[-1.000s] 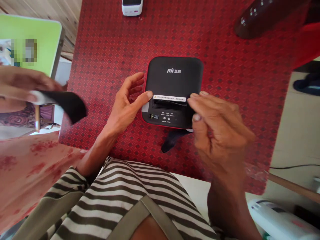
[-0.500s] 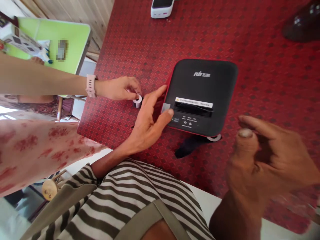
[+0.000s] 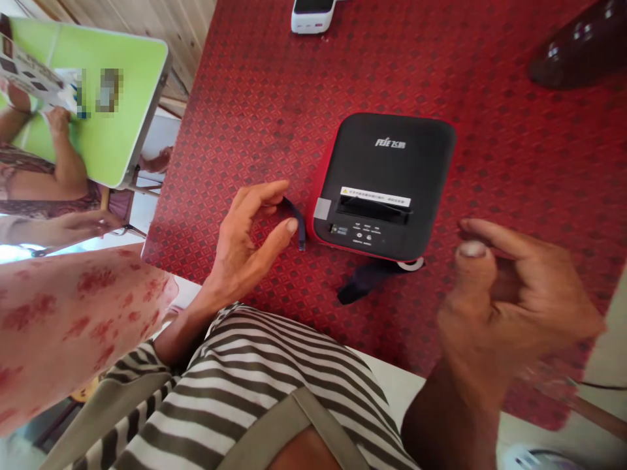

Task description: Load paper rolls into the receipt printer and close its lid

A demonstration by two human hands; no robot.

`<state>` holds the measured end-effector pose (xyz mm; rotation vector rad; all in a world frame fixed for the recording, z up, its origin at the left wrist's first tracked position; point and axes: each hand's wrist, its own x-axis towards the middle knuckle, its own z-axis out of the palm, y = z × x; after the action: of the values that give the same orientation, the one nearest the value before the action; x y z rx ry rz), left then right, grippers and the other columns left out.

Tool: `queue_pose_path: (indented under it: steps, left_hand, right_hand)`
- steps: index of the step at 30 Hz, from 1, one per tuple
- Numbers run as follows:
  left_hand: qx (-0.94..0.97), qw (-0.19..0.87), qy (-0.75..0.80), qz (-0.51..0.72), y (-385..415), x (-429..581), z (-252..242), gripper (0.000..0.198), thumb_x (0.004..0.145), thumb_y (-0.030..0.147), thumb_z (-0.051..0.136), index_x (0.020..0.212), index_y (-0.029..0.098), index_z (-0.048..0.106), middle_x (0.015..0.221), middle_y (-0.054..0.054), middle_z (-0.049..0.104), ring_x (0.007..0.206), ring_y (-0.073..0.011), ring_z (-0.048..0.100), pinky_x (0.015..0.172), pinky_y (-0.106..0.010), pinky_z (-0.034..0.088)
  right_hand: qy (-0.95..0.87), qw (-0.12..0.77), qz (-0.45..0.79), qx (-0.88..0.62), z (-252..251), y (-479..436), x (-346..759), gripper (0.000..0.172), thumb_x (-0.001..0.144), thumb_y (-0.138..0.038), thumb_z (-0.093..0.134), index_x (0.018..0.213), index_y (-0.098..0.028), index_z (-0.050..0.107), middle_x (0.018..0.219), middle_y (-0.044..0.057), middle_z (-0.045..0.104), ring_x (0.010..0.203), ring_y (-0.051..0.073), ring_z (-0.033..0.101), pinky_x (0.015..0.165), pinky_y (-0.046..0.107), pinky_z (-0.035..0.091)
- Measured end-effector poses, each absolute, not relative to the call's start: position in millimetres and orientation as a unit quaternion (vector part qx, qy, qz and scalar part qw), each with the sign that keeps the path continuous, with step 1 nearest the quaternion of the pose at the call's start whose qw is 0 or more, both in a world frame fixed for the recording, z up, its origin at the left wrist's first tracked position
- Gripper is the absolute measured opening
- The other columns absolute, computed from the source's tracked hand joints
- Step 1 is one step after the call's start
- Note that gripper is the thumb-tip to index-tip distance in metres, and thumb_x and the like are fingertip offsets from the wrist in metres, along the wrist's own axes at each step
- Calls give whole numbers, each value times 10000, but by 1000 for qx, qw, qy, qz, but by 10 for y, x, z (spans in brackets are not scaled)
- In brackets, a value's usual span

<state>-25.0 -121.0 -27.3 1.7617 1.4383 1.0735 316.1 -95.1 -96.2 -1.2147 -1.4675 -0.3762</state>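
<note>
A black and red receipt printer [image 3: 386, 183] sits on the red patterned tablecloth [image 3: 274, 104]. My left hand [image 3: 249, 245] hovers just left of the printer, thumb and fingers curled around a small dark roll [image 3: 295, 222]. My right hand [image 3: 509, 307] floats in front of and right of the printer, fingers loosely curled, thumb up, nothing visible in it. A dark strip with a small white roll [image 3: 377, 274] lies at the printer's front edge.
A white device [image 3: 313, 14] stands at the table's far edge and a dark object [image 3: 578, 52] at the far right. A person in a floral garment [image 3: 73, 313] stands at my left. A green table [image 3: 98, 104] with another person's hands is beyond.
The other person's hand that placed a small roll beside the printer has withdrawn. My left hand left the printer's corner and now holds the roll. My right hand barely shifted.
</note>
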Motion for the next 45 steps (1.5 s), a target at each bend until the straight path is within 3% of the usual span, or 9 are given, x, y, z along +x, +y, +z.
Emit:
queue_pose_path:
  steps: [5,7,10,16,26,30,37,41,45]
  left_hand:
    - [733,261,491,392,-818,-272,-365,616,1275,769,726,1732,357,718,1651,-129,843,1489,-384,817,1271,-621,712]
    - [766,242,490,340,-674,-278,-336,647,1256,747,756,1747,327,717,1728,-138,827,1609,-419,760,1420,-684,624]
    - [768,275,506,281,-511,-273,-288,598,1215,676,833,1704,340,760,1707,-130,863,1627,-434,758,1440,-689,608]
    - [759,339,482,276,-385,-254,-303,539,1174,588,877,1635,317,807,1679,-118,899,1586,-378,816,1465,-619,604]
    - [784,365,455,215,-198,-335,-277,570,1158,524,866,1677,306,778,1839,-123,793,1742,-402,712,1546,-622,534]
    - [803,361,436,187,-163,-348,-225,548,1149,463,837,1664,288,769,1826,-130,783,1753,-425,685,1574,-656,489]
    - [757,385,472,236,-147,-305,-287,390,1114,439,883,1484,329,826,1590,-96,846,1653,-471,706,1545,-771,477]
    - [764,390,461,228,-120,-341,-263,457,1072,395,891,1521,334,831,1666,-80,842,1680,-456,714,1559,-773,466]
    - [764,372,467,246,-111,-367,-307,500,1097,445,894,1581,335,832,1700,-102,839,1694,-450,740,1525,-743,536]
  right_hand:
    - [-653,540,-178,-500,-459,-1250,2866,277,1180,-494,803,1233,-342,1028,805,64,916,579,299,791,562,476,509]
    - [-715,511,-65,-472,-210,-1475,2652,206,1130,-310,861,1291,-319,988,870,36,941,668,298,862,618,470,634]
    - [-818,408,109,-392,1,-1684,2332,256,1143,-99,802,1346,-230,885,1109,78,996,926,292,931,851,464,770]
    - [-853,376,112,-346,-119,-1534,2092,183,1197,-75,783,1278,-233,821,1019,64,945,858,241,848,849,419,753]
    - [-855,371,127,-339,-282,-1592,2080,189,1190,-53,758,1194,-210,863,956,55,907,822,222,788,803,405,703]
    - [-842,386,142,-349,-313,-1606,2107,221,1172,-39,762,1212,-225,875,955,43,904,822,225,788,808,406,706]
    - [-849,370,158,-344,-338,-1616,2073,234,1161,-41,788,1230,-236,896,1005,52,923,877,237,820,850,420,719]
    - [-857,362,151,-334,-299,-1569,2045,203,1194,-56,763,1173,-215,888,994,64,918,861,232,812,845,415,728]
    - [-866,336,128,-349,-324,-1520,1907,243,1212,-65,751,1410,-129,876,1259,177,978,1033,294,892,981,473,798]
